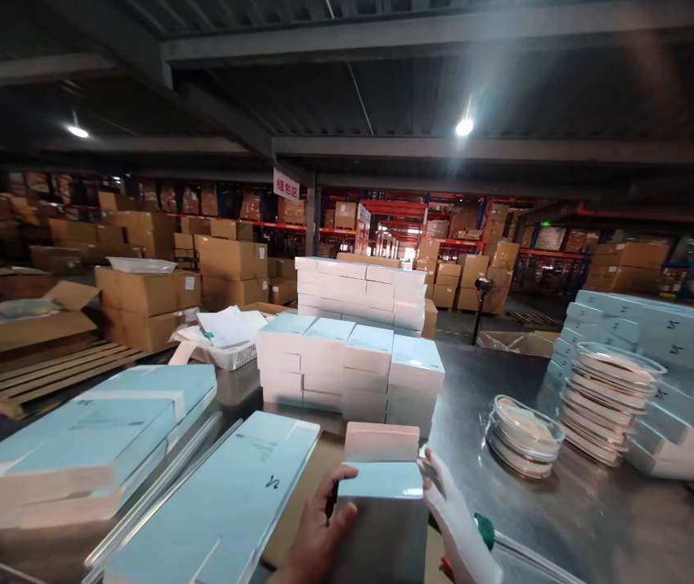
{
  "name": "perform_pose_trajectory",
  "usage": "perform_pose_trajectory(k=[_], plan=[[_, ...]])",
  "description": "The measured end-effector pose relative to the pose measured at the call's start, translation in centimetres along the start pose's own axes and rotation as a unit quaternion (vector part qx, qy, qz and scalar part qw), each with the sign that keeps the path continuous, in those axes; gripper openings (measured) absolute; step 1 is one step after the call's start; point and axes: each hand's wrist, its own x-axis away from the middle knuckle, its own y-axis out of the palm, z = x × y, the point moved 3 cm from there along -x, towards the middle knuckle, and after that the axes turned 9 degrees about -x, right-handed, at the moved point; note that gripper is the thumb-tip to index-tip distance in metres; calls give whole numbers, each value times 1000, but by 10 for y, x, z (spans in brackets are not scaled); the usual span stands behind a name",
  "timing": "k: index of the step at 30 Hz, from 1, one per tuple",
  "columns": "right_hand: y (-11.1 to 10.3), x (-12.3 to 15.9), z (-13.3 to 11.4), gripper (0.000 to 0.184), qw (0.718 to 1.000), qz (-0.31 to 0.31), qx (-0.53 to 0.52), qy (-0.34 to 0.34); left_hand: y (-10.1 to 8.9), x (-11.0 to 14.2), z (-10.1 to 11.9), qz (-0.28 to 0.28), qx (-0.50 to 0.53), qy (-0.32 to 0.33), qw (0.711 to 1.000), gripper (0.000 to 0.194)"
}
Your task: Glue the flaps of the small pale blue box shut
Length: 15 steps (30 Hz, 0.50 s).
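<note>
Both hands hold a small light-blue box with its lid flap raised, low in the middle of the head view. My left hand, bare, grips the box's left side with its fingers curled round the edge. On the box's right side rests my right hand, in a white glove, with its fingers pressed against it. The box stands on brown cardboard on the metal table. A flat blue carton lies just to the left.
Stacked white-and-blue boxes stand behind. Round clear-lidded cases pile up at the right beside more blue boxes. Flat blue cartons lie at the left. Brown cartons and pallets fill the warehouse behind.
</note>
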Motion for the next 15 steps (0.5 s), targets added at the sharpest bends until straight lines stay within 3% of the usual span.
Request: perform_pose_trajectory(k=[3, 6, 9, 12, 15], plan=[[29, -9, -11, 62, 995, -98, -26, 19, 2, 1, -1, -28, 22, 13, 999, 57], [19, -9, 1, 60, 990, -141, 21, -11, 3, 0, 1, -16, 63, 46, 997, 50], [2, -1, 16, 58, 983, -152, 56, -85, 0, -4, 7, -13, 93, 79, 992, 48], [1, 12, 19, 31, 974, -167, 69, -134, -5, -9, 21, -60, 63, 118, 989, 49], [9, 20, 12, 25, 976, -158, 63, -138, -9, -12, 39, -111, 47, 151, 981, 36]])
